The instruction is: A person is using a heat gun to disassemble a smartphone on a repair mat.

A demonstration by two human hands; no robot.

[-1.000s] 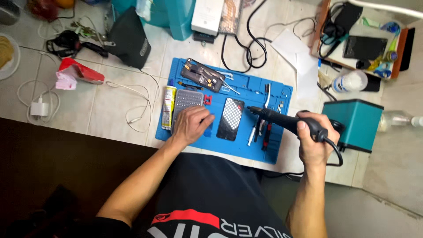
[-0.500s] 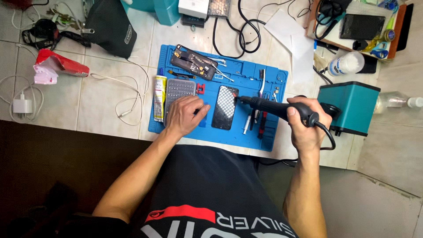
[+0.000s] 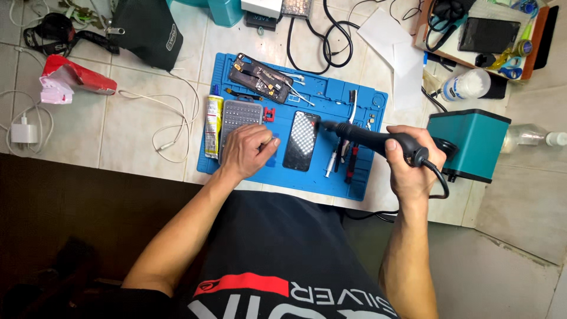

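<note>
My right hand (image 3: 413, 162), right of centre in the frame, has its fingers wrapped tight around the black hot-air handle (image 3: 378, 139), whose nozzle points left at the upper edge of the dark phone (image 3: 302, 140) lying in the middle of the blue mat (image 3: 354, 183). My left hand (image 3: 248, 150) rests just left of the phone, fingers curled, thumb and forefinger pinched on something too small to make out, beside the grey bit tray (image 3: 239, 115). The teal station (image 3: 469, 145) sits on the counter (image 3: 136, 127) at the right.
</note>
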